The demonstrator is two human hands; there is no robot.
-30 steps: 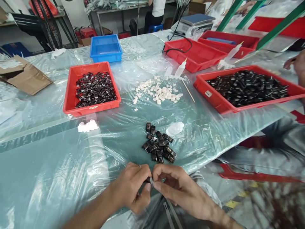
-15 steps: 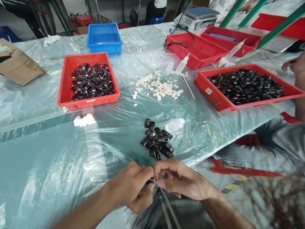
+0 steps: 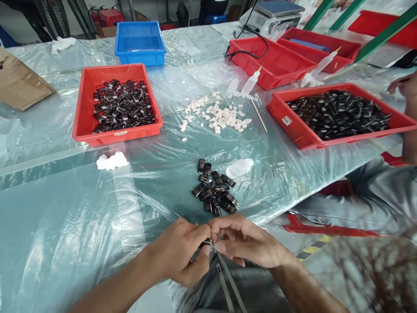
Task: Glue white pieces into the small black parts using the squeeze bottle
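My left hand (image 3: 182, 251) is closed, with a small black glossy piece (image 3: 205, 242) pinched between thumb and forefinger just over the table's front edge. Against it, at the piece's right end, the fingertips of my right hand (image 3: 249, 241) are pressed together; what they grip is hidden. Two narrow grey strips (image 3: 230, 282) run down from below the fingertips across my lap. Just beyond my hands, a loose pile of similar black pieces (image 3: 215, 191) lies on the plastic-covered table (image 3: 81, 208). Beside the pile is a translucent whitish oval item (image 3: 240, 168).
Red trays hold many black pieces at left (image 3: 117, 138) and right (image 3: 306, 138). Small white bits (image 3: 224, 117), a thin stick (image 3: 259, 115) and a nozzle bottle (image 3: 251, 82) lie between. A blue bin (image 3: 140, 58) stands behind. Another person's hand (image 3: 405, 87) is at right.
The view has shifted slightly, so the trays and pile sit a little higher. Both hands keep nearly the same pose around the black piece.
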